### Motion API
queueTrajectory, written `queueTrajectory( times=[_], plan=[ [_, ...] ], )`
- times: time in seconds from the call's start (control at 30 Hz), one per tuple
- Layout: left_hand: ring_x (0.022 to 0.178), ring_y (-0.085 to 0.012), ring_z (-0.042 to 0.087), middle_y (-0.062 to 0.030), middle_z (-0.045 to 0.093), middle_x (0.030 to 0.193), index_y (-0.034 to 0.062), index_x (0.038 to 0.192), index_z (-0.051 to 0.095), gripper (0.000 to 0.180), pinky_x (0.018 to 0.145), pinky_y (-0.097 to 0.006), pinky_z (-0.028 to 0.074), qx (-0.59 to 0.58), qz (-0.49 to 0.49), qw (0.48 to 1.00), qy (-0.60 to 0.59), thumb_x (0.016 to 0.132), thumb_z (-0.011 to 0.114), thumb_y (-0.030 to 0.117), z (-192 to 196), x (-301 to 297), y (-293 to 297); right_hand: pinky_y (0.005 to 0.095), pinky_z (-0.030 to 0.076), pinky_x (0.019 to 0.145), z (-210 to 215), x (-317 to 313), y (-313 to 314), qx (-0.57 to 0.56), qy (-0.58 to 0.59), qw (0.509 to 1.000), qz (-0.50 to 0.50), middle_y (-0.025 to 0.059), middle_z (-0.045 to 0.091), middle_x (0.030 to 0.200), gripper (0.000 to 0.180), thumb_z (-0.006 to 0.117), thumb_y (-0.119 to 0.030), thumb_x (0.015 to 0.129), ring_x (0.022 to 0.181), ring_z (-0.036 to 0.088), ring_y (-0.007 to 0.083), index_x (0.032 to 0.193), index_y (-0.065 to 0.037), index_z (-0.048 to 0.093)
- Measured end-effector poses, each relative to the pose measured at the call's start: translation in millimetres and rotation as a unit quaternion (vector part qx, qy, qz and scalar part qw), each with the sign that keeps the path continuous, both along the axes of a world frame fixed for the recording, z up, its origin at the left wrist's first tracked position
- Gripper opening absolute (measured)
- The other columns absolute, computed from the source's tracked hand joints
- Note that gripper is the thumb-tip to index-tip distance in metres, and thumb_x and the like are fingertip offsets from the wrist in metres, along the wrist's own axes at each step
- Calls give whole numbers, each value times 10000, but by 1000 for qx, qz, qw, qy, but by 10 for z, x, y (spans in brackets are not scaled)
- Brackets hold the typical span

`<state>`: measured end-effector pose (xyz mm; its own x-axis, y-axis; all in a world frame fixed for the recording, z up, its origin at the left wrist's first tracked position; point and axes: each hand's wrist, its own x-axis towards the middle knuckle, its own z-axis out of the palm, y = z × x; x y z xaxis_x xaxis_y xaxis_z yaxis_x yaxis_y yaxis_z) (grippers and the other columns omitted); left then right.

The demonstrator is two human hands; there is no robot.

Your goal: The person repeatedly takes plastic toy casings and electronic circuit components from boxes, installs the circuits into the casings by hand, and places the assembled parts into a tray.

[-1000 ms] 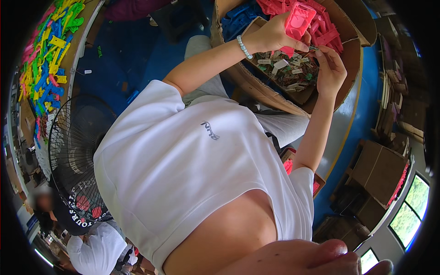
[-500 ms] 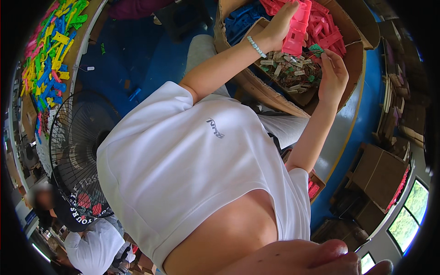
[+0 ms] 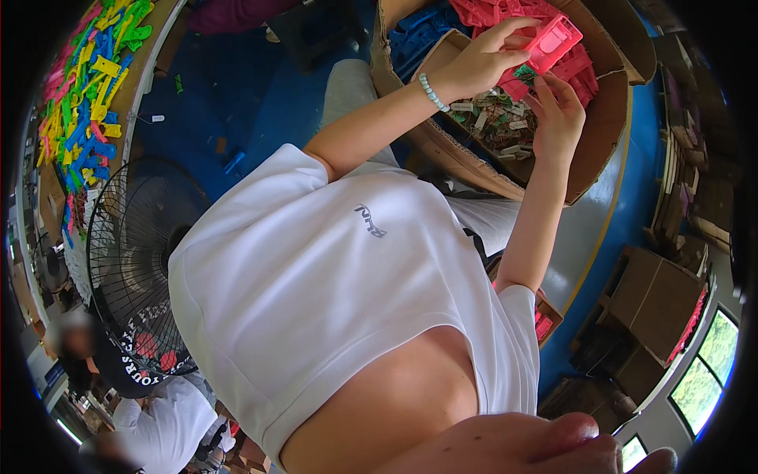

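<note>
My left hand [image 3: 483, 63], with a beaded bracelet at the wrist, grips a pink-red plastic shell [image 3: 555, 43] whose hollow side is turned partly up. Below it, my right hand [image 3: 559, 117] has its thumb and fingertips pinched on a small green circuit board [image 3: 524, 73], close against the shell's lower end. Whether the board touches the shell cannot be made out. Both hands are over a large cardboard box [image 3: 617, 118]. Inside it lie more pink-red plastic parts [image 3: 586, 77], blue plastic parts [image 3: 422, 35] and a heap of small boards with wires and white pieces [image 3: 505, 130].
A black standing fan [image 3: 130, 253] is at my left. Beyond it a table holds a pile of coloured plastic parts [image 3: 103, 79]. Stacked cartons [image 3: 655, 296] stand to the right. Another person in a white top [image 3: 166, 426] sits at the lower left.
My left hand has tilted the pink-red shell and moved it right, showing its hollow side. My right hand has brought the green board left and up to the shell.
</note>
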<state>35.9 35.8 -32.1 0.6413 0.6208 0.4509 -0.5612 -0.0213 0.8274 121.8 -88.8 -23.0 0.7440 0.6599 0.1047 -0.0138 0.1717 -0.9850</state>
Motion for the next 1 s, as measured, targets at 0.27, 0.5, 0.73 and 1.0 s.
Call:
queueTrajectory(
  times=[0.27,0.5,0.73,1.0],
  plan=[
    [796,-45,561,-8,650,942,47,1246,609,321,727,-202,466,-6,-60,998,-2,929,562,43,61,-170,-44,273,566,753,74,-51,-27,5,-10,1000,0,108,667,978,222,685,-29,857,865,651,144,1047,69,629],
    [758,-31,552,-13,664,971,62,1241,623,331,709,-205,464,77,-13,997,4,914,578,46,136,-228,-125,256,555,731,195,-81,-117,9,-16,1000,-12,98,667,963,195,689,-19,851,860,651,137,1019,62,636],
    [677,-8,511,13,650,833,47,1232,628,330,640,-193,431,11,-42,999,5,905,585,48,113,-209,-138,270,564,767,254,-92,-169,13,-19,1000,14,105,667,972,167,687,1,841,877,660,159,988,70,646],
    [774,-15,534,-20,667,938,54,1233,629,328,713,-201,449,51,-35,997,37,910,569,40,190,-296,-168,266,565,763,292,-104,-167,-22,-35,999,-5,112,669,944,164,690,10,833,876,661,160,977,69,639]
  ],
)
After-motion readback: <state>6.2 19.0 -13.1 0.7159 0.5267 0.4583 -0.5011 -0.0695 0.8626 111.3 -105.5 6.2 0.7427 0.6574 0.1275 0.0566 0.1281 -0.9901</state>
